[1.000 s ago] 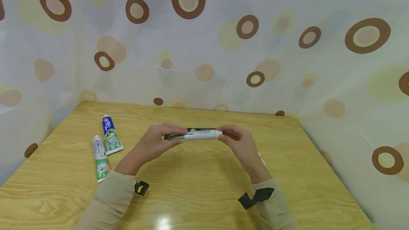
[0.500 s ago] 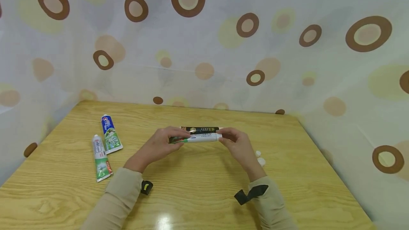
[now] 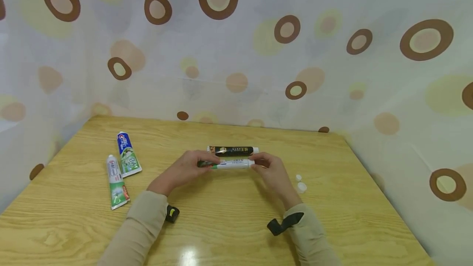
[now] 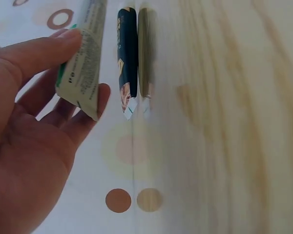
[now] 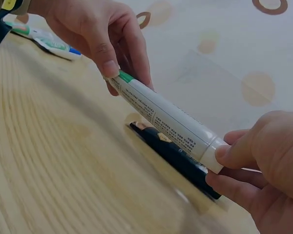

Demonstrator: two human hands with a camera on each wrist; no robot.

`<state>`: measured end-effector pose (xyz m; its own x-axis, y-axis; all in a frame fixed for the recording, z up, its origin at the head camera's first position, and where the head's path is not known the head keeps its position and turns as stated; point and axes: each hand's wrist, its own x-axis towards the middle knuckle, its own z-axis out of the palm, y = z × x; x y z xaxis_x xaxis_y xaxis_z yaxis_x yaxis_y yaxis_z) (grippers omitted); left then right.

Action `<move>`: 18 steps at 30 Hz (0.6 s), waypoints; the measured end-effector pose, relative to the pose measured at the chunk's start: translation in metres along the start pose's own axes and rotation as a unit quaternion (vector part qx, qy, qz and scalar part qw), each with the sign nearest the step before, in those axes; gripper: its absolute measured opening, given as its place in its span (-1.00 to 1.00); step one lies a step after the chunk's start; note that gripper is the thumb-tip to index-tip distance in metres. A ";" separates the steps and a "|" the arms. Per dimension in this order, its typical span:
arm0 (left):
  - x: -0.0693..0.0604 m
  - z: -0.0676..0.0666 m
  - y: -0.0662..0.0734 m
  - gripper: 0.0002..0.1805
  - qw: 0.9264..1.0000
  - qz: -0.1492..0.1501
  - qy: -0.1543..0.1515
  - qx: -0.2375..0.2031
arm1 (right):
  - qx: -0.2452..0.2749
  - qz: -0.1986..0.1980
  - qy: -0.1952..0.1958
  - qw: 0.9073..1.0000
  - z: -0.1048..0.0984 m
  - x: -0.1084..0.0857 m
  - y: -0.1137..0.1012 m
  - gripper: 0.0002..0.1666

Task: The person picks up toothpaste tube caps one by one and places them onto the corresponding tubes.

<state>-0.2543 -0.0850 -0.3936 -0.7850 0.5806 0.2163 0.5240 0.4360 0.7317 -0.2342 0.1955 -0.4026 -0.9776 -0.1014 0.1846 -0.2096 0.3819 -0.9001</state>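
A white and green toothpaste tube is held level above the table between both hands. My left hand pinches its flat green end, thumb on the near side, as the left wrist view also shows on the tube. At the other end, the fingers of my right hand pinch the white cap. Just behind the held tube, a black toothpaste tube lies on the table; in the right wrist view the black tube shows below the held one.
On the left of the table lie a blue and green toothpaste tube and, nearer, another white and green tube. Two small white caps lie right of my right hand. A patterned sheet rises behind the wooden table.
Both hands have brought the held tube lower and nearer, away from the black tube, which now shows fully behind it. The small caps, hidden earlier by the right arm, are now in plain sight.
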 end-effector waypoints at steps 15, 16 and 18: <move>0.002 0.005 -0.015 -0.70 0.994 -0.084 -0.048 -0.042 | -0.054 0.037 -0.007 0.998 0.009 -0.001 0.012 -0.77; 0.002 0.005 -0.016 -0.70 0.995 -0.081 -0.048 -0.043 | -0.056 0.033 -0.010 0.998 0.009 -0.001 0.012 -0.77; 0.002 0.005 -0.017 -0.71 0.994 -0.082 -0.049 -0.048 | -0.063 0.028 -0.014 0.998 0.009 -0.001 0.012 -0.77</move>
<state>-0.2629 -0.0873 -0.4087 -0.8190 0.5731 0.0275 0.3532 0.4659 0.8113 -0.2352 0.1921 -0.4171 -0.9872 -0.1016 0.1226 -0.1572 0.4995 -0.8519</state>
